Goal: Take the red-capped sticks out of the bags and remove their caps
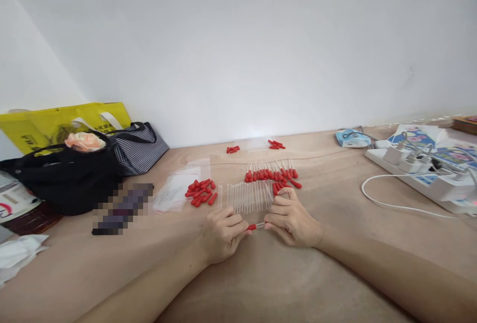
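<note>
My left hand (222, 233) pinches a small red rubber cap (252, 227) at its fingertips. My right hand (290, 219) pinches the clear thin tube (260, 225) that meets that cap, so both hands hold one dropper between them. Just beyond my hands lies a row of bare clear tubes (246, 197). A loose pile of red caps (201, 192) sits to the left of the row. Behind it lie finished droppers with red caps (274, 174).
Clear plastic bags (179, 188) lie left of the caps. A black bag (63, 176), a striped bag (139, 149) and a yellow bag (59, 121) stand at the far left. A white power strip (428, 176) with plugs and a cable (395, 205) lies at the right. More small groups of caps (233, 149) lie by the wall.
</note>
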Motion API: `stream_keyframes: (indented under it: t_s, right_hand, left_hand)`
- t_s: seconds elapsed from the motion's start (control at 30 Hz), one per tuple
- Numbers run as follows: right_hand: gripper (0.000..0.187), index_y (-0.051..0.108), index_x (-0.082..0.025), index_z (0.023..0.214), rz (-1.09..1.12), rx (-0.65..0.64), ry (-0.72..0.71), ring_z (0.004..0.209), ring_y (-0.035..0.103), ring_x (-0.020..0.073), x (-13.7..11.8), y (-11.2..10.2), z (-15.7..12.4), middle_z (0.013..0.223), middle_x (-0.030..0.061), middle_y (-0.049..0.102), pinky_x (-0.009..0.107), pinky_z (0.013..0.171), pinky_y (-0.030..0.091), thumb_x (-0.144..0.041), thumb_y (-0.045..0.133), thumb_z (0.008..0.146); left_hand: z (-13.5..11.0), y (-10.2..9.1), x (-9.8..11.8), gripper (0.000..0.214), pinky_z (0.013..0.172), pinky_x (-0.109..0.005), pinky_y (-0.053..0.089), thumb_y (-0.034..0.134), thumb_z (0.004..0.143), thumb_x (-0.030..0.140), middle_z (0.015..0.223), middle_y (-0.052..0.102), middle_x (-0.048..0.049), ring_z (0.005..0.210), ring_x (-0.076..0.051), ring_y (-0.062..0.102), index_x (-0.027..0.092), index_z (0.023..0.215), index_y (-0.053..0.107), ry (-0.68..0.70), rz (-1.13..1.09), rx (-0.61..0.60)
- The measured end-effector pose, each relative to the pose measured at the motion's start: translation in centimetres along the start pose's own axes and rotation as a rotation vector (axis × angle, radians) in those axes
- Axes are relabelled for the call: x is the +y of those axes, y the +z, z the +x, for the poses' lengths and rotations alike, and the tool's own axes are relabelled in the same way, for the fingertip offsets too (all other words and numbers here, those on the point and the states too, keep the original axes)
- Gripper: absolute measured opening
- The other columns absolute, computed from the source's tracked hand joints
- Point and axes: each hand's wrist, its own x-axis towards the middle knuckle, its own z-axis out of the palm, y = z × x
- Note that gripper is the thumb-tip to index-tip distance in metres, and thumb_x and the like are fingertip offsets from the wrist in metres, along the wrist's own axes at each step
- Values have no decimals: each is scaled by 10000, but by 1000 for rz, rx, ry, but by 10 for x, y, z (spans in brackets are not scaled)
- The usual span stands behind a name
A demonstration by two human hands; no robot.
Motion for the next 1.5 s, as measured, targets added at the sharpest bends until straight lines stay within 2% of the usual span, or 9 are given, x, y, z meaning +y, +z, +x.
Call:
stream_keyframes:
  t_s: [0.63,0.73,0.87,1.0,1.13,1.27,1.33,1.4,1.5]
  right_hand:
    - [238,587,-184,720,101,2,18,636,392,120,0,0,-1,571,-14,491,364,794,242,-277,404,840]
    - [250,590,-184,706,95,14,64,640,413,123,4,-4,-5,566,-9,497,356,785,250,-273,400,843]
    - [248,597,-177,709,72,55,166,622,439,114,13,-8,-11,568,-8,517,332,758,267,-273,415,846]
    - [216,616,-186,785,67,104,191,570,459,93,17,-2,-13,565,-20,537,301,729,291,-297,442,848]
    - [195,599,-177,917,38,119,286,594,488,107,19,2,-13,654,8,592,296,710,316,-238,427,848]
    - [214,573,-164,976,99,147,367,641,529,120,19,3,-6,721,31,624,291,702,343,-183,412,837]
    - [183,591,-168,922,155,236,396,632,545,117,17,6,4,725,29,640,286,698,355,-196,437,827]
    - [151,612,-182,856,204,319,414,605,548,111,14,13,18,695,14,646,281,702,363,-216,471,815]
    - [148,634,-190,811,225,360,407,636,557,110,7,32,42,697,11,650,267,709,359,-212,488,804]
  left_hand:
    - [-4,0,-2,187,493,-243,299,476,823,241,559,546,0,534,-116,404,176,687,586,6,-103,45]
    - [-8,-3,-6,178,489,-238,313,471,820,210,546,535,1,520,-112,413,175,682,577,-7,-116,84]
    - [-17,-7,-11,147,524,-224,369,456,824,206,583,536,-5,541,-108,454,170,732,564,-159,-113,195]
    - [-17,-11,-19,206,622,-239,430,356,858,252,716,547,-26,674,-132,525,168,845,543,-439,-117,161]
    - [-19,-19,-48,289,763,-316,438,269,861,280,898,566,-60,863,-177,542,168,994,500,-660,-94,188]
    - [-36,-23,-86,369,586,-288,453,384,793,367,793,572,-39,636,-161,553,140,1084,397,-861,-36,196]
    - [-45,-21,-97,346,551,-270,439,425,761,392,777,578,-34,613,-155,545,151,1009,431,-898,14,204]
    - [-49,-18,-101,281,569,-263,434,427,754,403,784,592,-35,669,-164,551,172,906,483,-873,57,181]
    - [-51,-14,-102,261,630,-275,430,421,758,405,777,616,-34,728,-181,551,185,837,537,-815,120,152]
